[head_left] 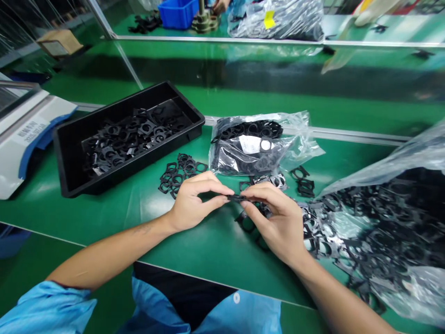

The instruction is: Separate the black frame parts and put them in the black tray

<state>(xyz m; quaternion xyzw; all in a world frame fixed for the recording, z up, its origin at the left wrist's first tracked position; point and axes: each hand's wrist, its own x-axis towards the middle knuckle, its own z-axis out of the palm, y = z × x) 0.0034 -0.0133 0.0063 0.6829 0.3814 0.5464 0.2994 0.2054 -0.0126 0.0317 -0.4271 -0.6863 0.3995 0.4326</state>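
1. A green table point(198, 253) runs across the view, with a second green surface beyond it. On that far surface are a blue bin point(177, 14), a clear bag with a yellow tag point(292, 21) and a co-worker's hand point(220, 5), cut off by the top edge.
2. At the far left are a carton point(59, 44) and a white machine point(29, 134) with a blue edge.
3. A black tray point(139, 161) lies at a slant on the left of the table, with many black parts inside.
4. A small pile point(177, 176) of ring-shaped parts lies near the tray, beyond the left hand point(191, 204).
5. A clear packet point(229, 157) of similar parts, with a white label, lies beyond both hands.
6. On the right, a big bag point(385, 169) gapes, its parts spreading out toward the right hand point(280, 220).
7. Both hands meet above the table's middle on a thin black part point(236, 198), seen nearly edge-on. The left hand pinches its left end between thumb and fingers, with barely any gap; the right hand pinches its right end the same way.
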